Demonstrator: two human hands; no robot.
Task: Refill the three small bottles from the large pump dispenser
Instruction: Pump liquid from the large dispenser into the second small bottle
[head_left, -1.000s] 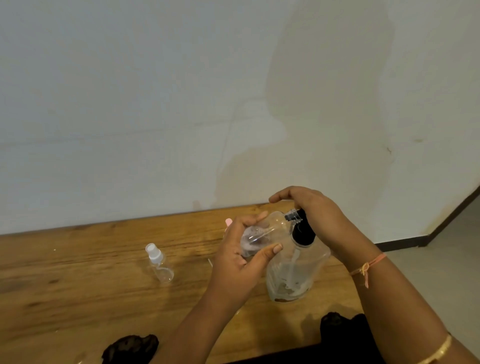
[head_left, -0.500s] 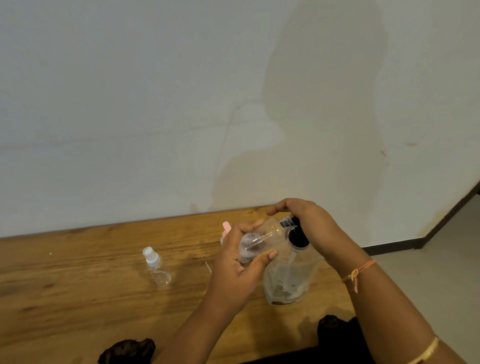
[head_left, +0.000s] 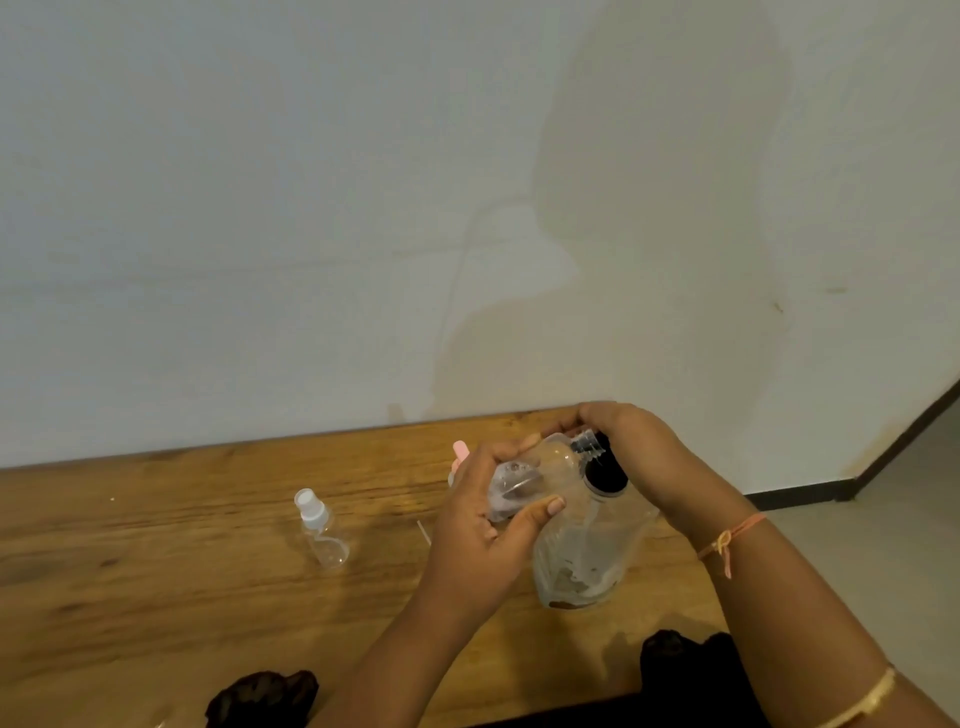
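My left hand (head_left: 480, 530) grips a small clear bottle (head_left: 540, 470), tilted on its side with its open threaded neck against the black pump head. The large clear pump dispenser (head_left: 587, 556) stands on the wooden table (head_left: 156, 571), holding a little liquid near its bottom. My right hand (head_left: 631, 447) rests over its black pump top, fingers curled down on it. A second small clear bottle (head_left: 319, 530) with a white spray cap stands to the left. Part of a pink-capped item (head_left: 460, 451) shows behind my left hand.
The table's far edge meets a pale wall. Dark fabric (head_left: 262, 696) lies at the table's near edge, and more dark cloth (head_left: 691, 670) sits near my right forearm. A thin white stick (head_left: 423, 532) lies left of my left hand. The floor drops off to the right.
The view has shifted slightly. Both hands stay on the tilted bottle and pump; my right hand has sunk a little lower with the pump head.
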